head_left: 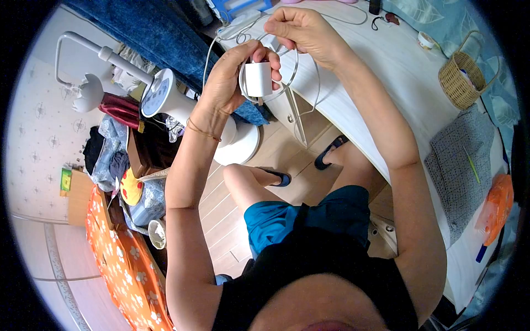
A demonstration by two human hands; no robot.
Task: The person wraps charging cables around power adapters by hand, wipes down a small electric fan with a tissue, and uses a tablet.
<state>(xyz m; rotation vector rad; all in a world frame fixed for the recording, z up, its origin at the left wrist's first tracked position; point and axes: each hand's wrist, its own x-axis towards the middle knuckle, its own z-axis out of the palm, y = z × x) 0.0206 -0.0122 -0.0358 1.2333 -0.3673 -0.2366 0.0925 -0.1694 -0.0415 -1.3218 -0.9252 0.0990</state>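
Observation:
My left hand (229, 71) is closed around a white charger block (258, 79), with part of a white cable looped about it. The fingers of my right hand (295, 34) are pinched together on the same thin white cable (318, 83), just above and to the right of the block. Loose loops of the cable hang between and below both hands, and more of it lies on the white table at the top. A small white piece shows beside my right fingertips; what it is I cannot make out.
On the white table (381, 88) are a wicker basket (459, 83), a grey woven mat (461, 165) and an orange bag (497, 207). To the left stand a white lamp (179, 98) and an orange paw-print cover (124, 265).

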